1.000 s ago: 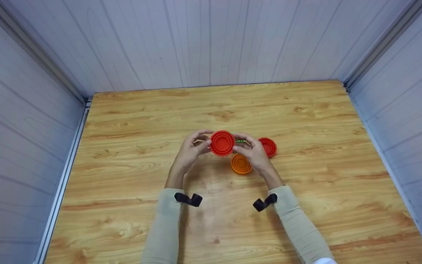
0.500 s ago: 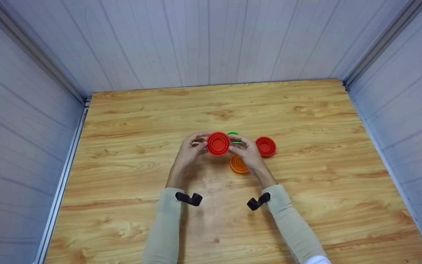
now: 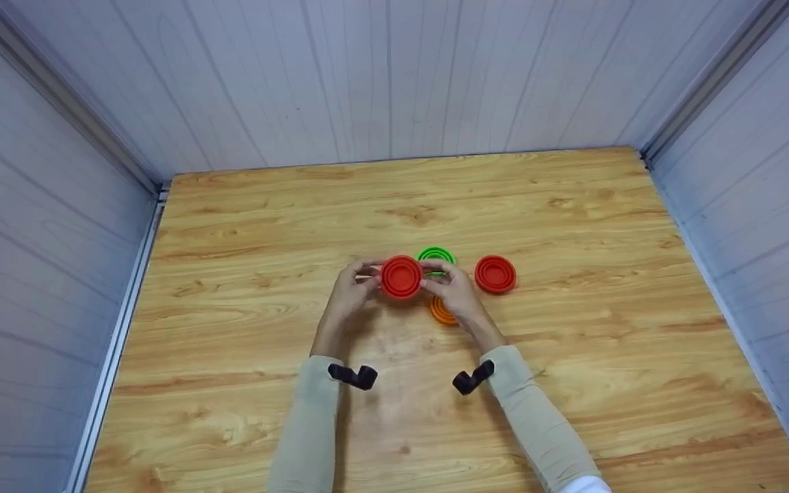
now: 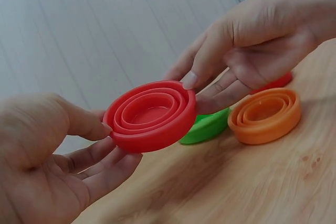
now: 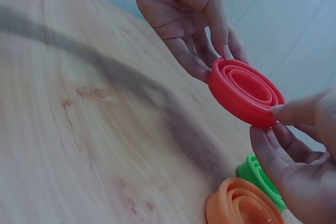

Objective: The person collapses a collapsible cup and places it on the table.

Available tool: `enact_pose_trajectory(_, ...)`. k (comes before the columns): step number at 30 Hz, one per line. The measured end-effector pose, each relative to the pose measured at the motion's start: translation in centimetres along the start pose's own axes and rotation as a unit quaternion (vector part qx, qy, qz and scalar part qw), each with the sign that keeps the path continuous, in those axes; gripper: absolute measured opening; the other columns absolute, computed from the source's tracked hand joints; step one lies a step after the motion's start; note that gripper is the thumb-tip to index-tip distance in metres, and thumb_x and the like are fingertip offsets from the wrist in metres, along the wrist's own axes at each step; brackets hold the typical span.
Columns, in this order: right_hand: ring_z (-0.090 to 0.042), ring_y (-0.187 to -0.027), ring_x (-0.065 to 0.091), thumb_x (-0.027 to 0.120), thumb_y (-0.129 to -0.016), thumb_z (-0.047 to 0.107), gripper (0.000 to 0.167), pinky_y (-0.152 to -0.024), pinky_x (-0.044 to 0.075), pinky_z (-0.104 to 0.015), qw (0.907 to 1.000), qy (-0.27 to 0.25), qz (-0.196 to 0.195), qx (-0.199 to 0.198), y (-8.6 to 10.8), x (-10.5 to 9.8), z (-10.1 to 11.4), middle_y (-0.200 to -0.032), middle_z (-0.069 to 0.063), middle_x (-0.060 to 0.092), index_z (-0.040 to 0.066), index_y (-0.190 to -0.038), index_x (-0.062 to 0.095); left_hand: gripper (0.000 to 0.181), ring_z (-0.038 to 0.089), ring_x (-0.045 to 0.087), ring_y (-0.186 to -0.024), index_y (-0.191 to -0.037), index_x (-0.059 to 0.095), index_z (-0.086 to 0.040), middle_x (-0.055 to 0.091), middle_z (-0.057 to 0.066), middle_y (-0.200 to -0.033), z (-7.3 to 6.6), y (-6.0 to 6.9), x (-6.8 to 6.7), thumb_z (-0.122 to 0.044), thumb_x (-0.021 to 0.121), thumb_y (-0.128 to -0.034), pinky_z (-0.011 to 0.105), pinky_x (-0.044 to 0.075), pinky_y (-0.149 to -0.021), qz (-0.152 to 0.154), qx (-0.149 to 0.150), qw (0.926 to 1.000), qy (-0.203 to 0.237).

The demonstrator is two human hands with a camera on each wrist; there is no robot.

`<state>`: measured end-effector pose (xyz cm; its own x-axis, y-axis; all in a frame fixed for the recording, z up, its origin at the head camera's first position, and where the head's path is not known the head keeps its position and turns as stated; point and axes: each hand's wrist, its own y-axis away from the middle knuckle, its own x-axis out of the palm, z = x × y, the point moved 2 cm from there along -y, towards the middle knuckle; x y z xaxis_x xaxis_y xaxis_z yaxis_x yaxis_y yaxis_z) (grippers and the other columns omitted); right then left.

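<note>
Both hands pinch a red collapsible silicone cup, folded flat into rings, and hold it above the table. My left hand grips its left rim, thumb on top and fingers beneath. On the opposite rim, the right hand does the same, as the left wrist view also shows. A green folded cup lies just behind the right fingers, partly covered by them. Under the right hand's inner side sits an orange folded cup, partly hidden in the head view. Another red folded cup rests to the right of that hand.
The wood-grain table runs back to a pale panelled wall. Similar side walls stand at left and right. Each sleeve cuff carries a small black wrist mount.
Both hands have shifted the held red cup left and slightly toward the body. The green cup has come into fuller view, while the right hand now covers more of the orange one.
</note>
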<state>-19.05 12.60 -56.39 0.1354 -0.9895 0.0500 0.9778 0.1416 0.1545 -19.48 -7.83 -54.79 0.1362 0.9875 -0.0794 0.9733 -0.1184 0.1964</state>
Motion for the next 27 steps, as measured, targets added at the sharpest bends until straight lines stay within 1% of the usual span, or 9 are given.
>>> enact_pose_trajectory(3,-0.027,-0.106,0.060,0.063,-0.086,-0.007,0.039,-0.082,0.053,-0.023,0.9997,0.023,0.000,-0.005,-0.2,0.3,-0.4,-0.120,-0.018,0.058,0.000,-0.125,0.059,0.033,0.021,0.058,-0.089,-0.119,0.063,-0.004,0.058,0.018,-0.104,0.6,0.0,0.0,0.007,0.053,-0.0896,0.047,0.055,-0.084,-0.009,-0.010,0.9999,0.000)
enact_pose_trajectory(4,-0.028,-0.106,0.060,0.063,-0.086,-0.007,0.039,-0.081,0.053,-0.022,0.9996,0.028,-0.001,-0.003,-0.3,0.3,-0.5,-0.119,-0.018,0.058,0.000,-0.125,0.059,0.033,0.020,0.057,-0.089,-0.118,0.063,-0.006,0.058,0.015,-0.103,1.2,-0.2,0.0,0.007,0.053,-0.0897,0.047,0.056,-0.083,-0.014,-0.013,0.9998,0.002)
enact_pose_trajectory(5,-0.027,-0.107,0.060,0.063,-0.086,-0.007,0.040,-0.080,0.053,-0.021,0.9995,0.032,-0.001,0.000,-0.3,0.4,-0.7,-0.119,-0.018,0.059,0.000,-0.125,0.059,0.033,0.020,0.057,-0.089,-0.118,0.064,-0.007,0.058,0.015,-0.102,1.4,-0.2,0.0,0.006,0.053,-0.0897,0.046,0.056,-0.083,-0.017,-0.017,0.9997,0.003)
enact_pose_trajectory(7,-0.028,-0.108,0.060,0.062,-0.086,-0.008,0.040,-0.080,0.052,-0.021,0.9994,0.033,0.001,0.008,-0.4,0.6,-0.9,-0.120,-0.019,0.059,-0.001,-0.125,0.059,0.033,0.019,0.056,-0.088,-0.117,0.064,-0.008,0.058,0.014,-0.101,1.8,-0.2,0.0,0.007,0.052,-0.0897,0.045,0.056,-0.081,-0.023,-0.027,0.9993,0.007)
enact_pose_trajectory(10,-0.029,-0.111,0.059,0.062,-0.086,-0.009,0.042,-0.082,0.052,-0.021,0.9990,0.041,0.005,0.017,-0.5,0.8,-1.2,-0.122,-0.020,0.059,-0.002,-0.126,0.057,0.034,0.018,0.056,-0.086,-0.117,0.063,-0.008,0.055,0.012,-0.101,2.2,-0.1,0.1,0.008,0.052,-0.0895,0.044,0.056,-0.081,-0.027,-0.049,0.9980,0.028)
enact_pose_trajectory(14,-0.030,-0.111,0.058,0.061,-0.086,-0.009,0.042,-0.085,0.051,-0.024,0.9975,0.069,0.005,0.015,-0.5,1.1,-1.3,-0.121,-0.020,0.059,-0.001,-0.127,0.056,0.036,0.018,0.055,-0.087,-0.118,0.063,-0.007,0.054,0.013,-0.102,2.4,-0.1,0.1,0.010,0.051,-0.0879,0.041,0.056,-0.081,-0.031,-0.064,0.9964,0.045)
enact_pose_trajectory(20,-0.029,-0.109,0.060,0.062,-0.087,-0.007,0.042,-0.088,0.052,-0.029,0.9924,0.122,0.007,0.010,-0.5,1.6,-1.2,-0.121,-0.017,0.061,0.002,-0.127,0.057,0.039,0.019,0.055,-0.087,-0.117,0.063,-0.006,0.057,0.015,-0.102,2.6,0.1,0.1,0.012,0.051,-0.0853,0.037,0.055,-0.078,-0.051,-0.065,0.9963,0.022)
enact_pose_trajectory(22,-0.029,-0.109,0.060,0.062,-0.086,-0.008,0.041,-0.088,0.052,-0.030,0.9907,0.136,0.008,0.010,-0.5,1.8,-1.2,-0.121,-0.017,0.061,0.002,-0.126,0.058,0.038,0.019,0.056,-0.087,-0.117,0.063,-0.006,0.057,0.015,-0.101,2.6,0.1,0.1,0.012,0.052,-0.0847,0.036,0.055,-0.077,-0.058,-0.068,0.9958,0.020)
enact_pose_trajectory(27,-0.030,-0.108,0.061,0.061,-0.086,-0.009,0.042,-0.090,0.053,-0.032,0.9864,0.163,0.015,0.005,-0.5,2.2,-1.1,-0.122,-0.017,0.061,0.001,-0.127,0.057,0.037,0.019,0.056,-0.086,-0.115,0.062,-0.004,0.058,0.015,-0.100,2.8,0.3,0.2,0.012,0.051,-0.0841,0.034,0.054,-0.075,-0.068,-0.069,0.9953,0.002)
